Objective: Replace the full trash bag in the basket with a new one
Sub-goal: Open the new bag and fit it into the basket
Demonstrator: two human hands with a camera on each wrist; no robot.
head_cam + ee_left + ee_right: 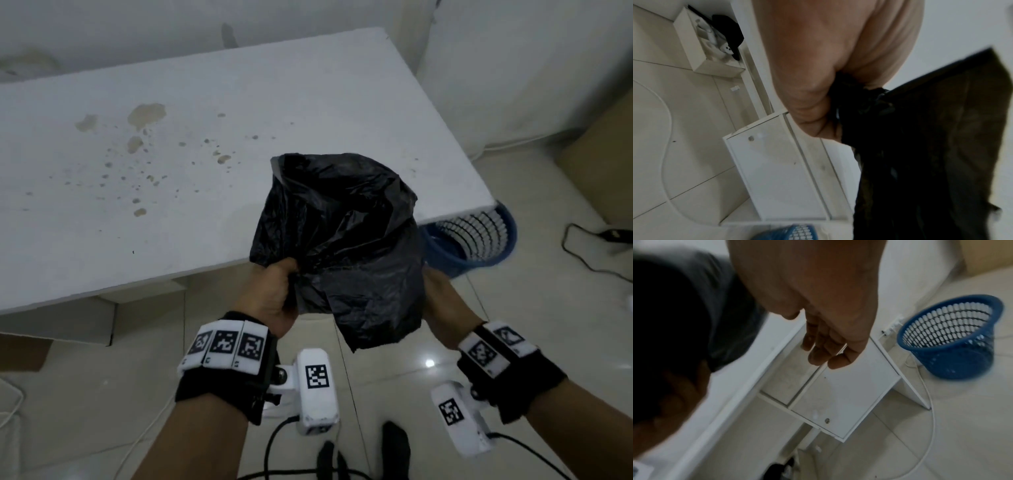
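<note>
A crumpled black trash bag (339, 240) hangs in the air in front of the white table (171, 171). My left hand (274, 291) grips a bunched fold of the bag (920, 146) at its left side, fingers curled round the plastic. At the bag's right edge is my right hand (442, 301); in the right wrist view that hand (828, 337) has relaxed fingers that hold nothing, with the bag (674, 305) off to its left. The blue mesh basket (469, 236) stands on the floor by the table's near right corner, and its inside (949, 337) looks empty.
The tabletop carries brown stains (144, 116). A white panel leg (838, 394) stands under the table. Cables (582, 260) run over the tiled floor at right, and a white cord (929, 418) curves past the basket. A cardboard box (606, 164) stands at far right.
</note>
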